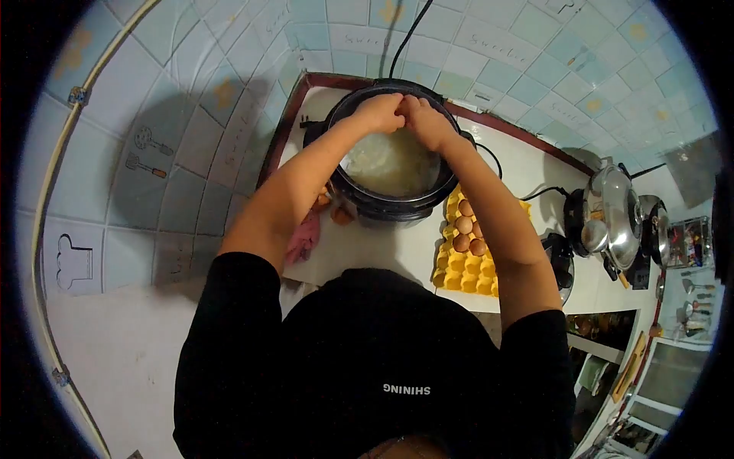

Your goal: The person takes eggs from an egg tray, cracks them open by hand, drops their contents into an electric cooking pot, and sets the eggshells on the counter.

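Note:
Above the far side of a black-rimmed electric cooker (pixel 359 200), my left hand (pixel 380 113) and my right hand (pixel 426 124) meet with their fingers curled in. Whatever they hold, if anything, is hidden by the fingers. Cloudy, pale liquid with whitish patches (pixel 394 164) fills the pot below. Right of the cooker, under my right forearm, a yellow egg tray (pixel 466 275) holds several brown eggs (pixel 463 225). Brown pieces that look like eggshell (pixel 342 216) lie by the cooker's left front.
A pink cloth (pixel 303 239) lies on the white counter (pixel 359 252) beneath my left forearm. To the right stand a pan with a shiny lid (pixel 615 203) and a dark round lid (pixel 560 264). Tiled walls (pixel 505 53) border the counter behind and at left. Cords run behind the cooker.

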`<state>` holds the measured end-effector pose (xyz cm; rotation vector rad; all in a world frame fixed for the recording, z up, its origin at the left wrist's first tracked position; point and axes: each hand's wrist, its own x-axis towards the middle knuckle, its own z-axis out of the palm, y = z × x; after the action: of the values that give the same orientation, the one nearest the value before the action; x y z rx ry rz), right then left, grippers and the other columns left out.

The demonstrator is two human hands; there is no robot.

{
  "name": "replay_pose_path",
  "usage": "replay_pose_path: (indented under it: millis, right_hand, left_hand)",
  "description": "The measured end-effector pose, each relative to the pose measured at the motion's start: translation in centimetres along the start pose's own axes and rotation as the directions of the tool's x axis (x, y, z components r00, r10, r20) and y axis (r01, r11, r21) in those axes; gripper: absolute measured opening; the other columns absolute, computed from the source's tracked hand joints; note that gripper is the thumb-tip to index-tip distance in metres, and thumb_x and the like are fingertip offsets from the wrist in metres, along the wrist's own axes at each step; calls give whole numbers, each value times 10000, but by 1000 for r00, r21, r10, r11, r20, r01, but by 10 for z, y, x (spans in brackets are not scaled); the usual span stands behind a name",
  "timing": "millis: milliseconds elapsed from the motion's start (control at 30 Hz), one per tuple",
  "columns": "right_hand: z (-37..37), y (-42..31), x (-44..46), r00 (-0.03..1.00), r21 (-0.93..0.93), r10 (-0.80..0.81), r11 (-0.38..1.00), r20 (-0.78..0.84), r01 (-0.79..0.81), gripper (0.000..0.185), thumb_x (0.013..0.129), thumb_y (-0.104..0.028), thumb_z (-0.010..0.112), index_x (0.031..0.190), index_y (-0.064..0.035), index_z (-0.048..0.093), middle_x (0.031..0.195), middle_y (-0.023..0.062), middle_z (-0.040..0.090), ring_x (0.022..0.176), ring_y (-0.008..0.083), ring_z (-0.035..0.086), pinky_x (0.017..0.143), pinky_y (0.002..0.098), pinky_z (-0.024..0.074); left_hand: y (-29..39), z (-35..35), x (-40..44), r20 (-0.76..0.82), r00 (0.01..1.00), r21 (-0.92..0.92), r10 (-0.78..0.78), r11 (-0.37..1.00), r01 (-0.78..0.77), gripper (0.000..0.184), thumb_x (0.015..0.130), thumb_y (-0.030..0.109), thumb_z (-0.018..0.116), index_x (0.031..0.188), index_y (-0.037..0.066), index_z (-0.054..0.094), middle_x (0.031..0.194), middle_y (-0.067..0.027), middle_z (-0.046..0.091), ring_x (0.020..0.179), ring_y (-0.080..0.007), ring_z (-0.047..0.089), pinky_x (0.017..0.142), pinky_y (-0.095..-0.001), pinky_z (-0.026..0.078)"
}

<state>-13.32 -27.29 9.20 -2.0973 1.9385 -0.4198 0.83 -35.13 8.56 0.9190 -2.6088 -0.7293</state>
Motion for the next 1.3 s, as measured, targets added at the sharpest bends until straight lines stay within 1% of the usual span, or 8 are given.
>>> replay_pose_path:
  millis: [100, 233, 333, 467, 567, 1067, 1167, 1300]
  right_hand:
    - [7, 3, 2, 998, -33, -9, 999, -65, 7, 373, 851, -189, 443, 1184, -40, 364, 1083, 255, 493, 963, 422, 528, 810, 452, 454]
    - [19, 10, 5, 985, -188, -122, 977, -124, 98, 265, 877, -173, 387, 1088, -20, 431, 973, 216, 529, 838, 369, 597, 676, 445, 514]
    - [21, 10, 4, 975, -325, -182, 936, -125, 133, 255, 875, -176, 388, 1067, -22, 455, 968, 194, 535, 809, 339, 609, 663, 420, 524]
    - [10, -9, 1, 992, -436, -105, 898, -68, 65, 287, 839, -128, 421, 1097, -17, 483, 998, 175, 536, 839, 306, 609, 676, 374, 520]
    - [1, -18, -3, 976, -514, -168, 854, -137, 75, 207, 803, -114, 477, 963, -9, 556, 926, 139, 558, 816, 269, 614, 628, 374, 528]
    - [-5, -27, -13, 957, -495, -193, 867, -218, 62, 161, 799, -95, 490, 914, -8, 562, 939, 132, 540, 804, 269, 598, 640, 366, 524]
    - [-8, -30, -16, 957, -496, -195, 866, -213, 66, 164, 801, -98, 487, 919, -10, 560, 945, 130, 539, 806, 269, 597, 646, 368, 522]
    - [-11, -34, -20, 964, -509, -178, 859, -198, 54, 176, 801, -96, 487, 946, -17, 547, 959, 131, 534, 822, 269, 596, 667, 362, 517]
  left_hand:
    - [0, 0, 3, 47, 998, 86, -36, 996, 32, 333, 718, 235, 579, 985, 40, 538, 971, -156, 610, 915, -331, 578, 778, -420, 469]
    - [6, -4, -3, 81, 995, 236, -49, 971, 28, 308, 724, 210, 581, 985, 50, 547, 982, -149, 609, 903, -328, 588, 766, -417, 481]
    - [5, -1, -7, 79, 997, 317, -28, 949, 1, 289, 719, 179, 591, 976, 54, 556, 986, -149, 609, 906, -321, 590, 764, -419, 485]
    - [18, -5, -10, 63, 995, 368, -78, 928, 50, 221, 711, 146, 600, 915, 60, 597, 924, -136, 634, 872, -307, 612, 726, -422, 499]
    - [22, -10, -12, 14, 1000, 408, -8, 913, 2, 165, 715, 141, 593, 858, 66, 626, 875, -134, 646, 836, -309, 624, 697, -417, 506]
    - [28, -14, -15, 10, 1000, 410, -12, 912, 7, 200, 724, 153, 613, 902, 66, 589, 876, -129, 632, 841, -317, 608, 701, -425, 495]
    - [31, -14, -20, -58, 998, 411, 40, 912, -13, 127, 725, 137, 570, 793, 64, 648, 814, -132, 649, 792, -302, 630, 666, -407, 506]
    - [38, -19, -23, -5, 1000, 401, -18, 916, 18, 185, 730, 155, 606, 890, 65, 586, 872, -131, 630, 837, -323, 607, 698, -427, 494]
